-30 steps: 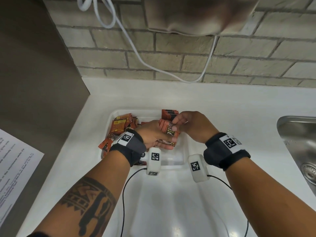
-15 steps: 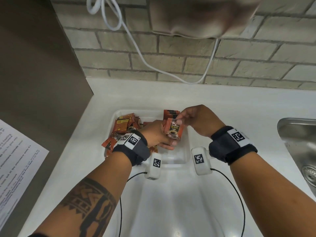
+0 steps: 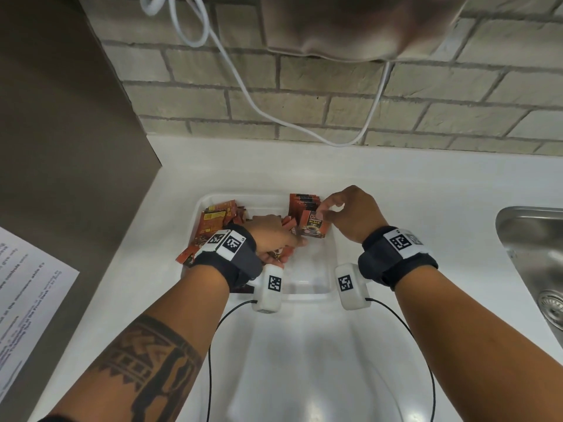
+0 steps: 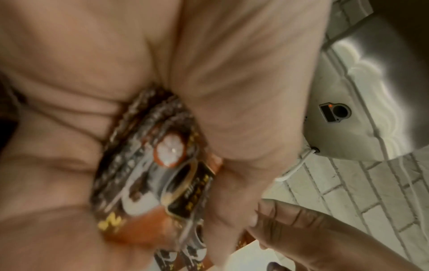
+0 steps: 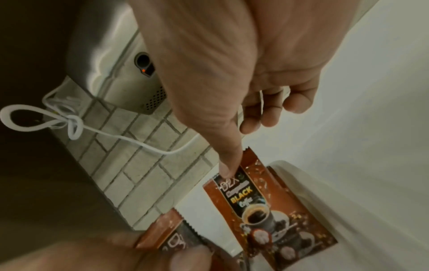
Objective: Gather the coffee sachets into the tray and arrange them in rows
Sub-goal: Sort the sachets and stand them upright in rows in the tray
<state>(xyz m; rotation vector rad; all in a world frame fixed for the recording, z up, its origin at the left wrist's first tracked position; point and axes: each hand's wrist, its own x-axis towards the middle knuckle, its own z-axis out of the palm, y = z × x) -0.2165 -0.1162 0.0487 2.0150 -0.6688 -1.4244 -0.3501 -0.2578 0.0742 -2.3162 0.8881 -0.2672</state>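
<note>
At frame centre, the right hand (image 3: 350, 213) pinches one sachet (image 3: 313, 228) over the tray (image 3: 307, 287), while the left hand (image 3: 274, 236) clasps a stack (image 4: 148, 176).

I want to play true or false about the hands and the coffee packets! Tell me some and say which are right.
1. The right hand pinches one orange-brown coffee sachet by its top edge. True.
2. The left hand is empty. False: it grips a bundle of sachets.
3. The clear plastic tray sits on the white counter. True.
4. A loose heap of sachets lies in the tray's right end. False: it lies in the left end.
5. A white cable hangs on the brick wall. True.
</note>
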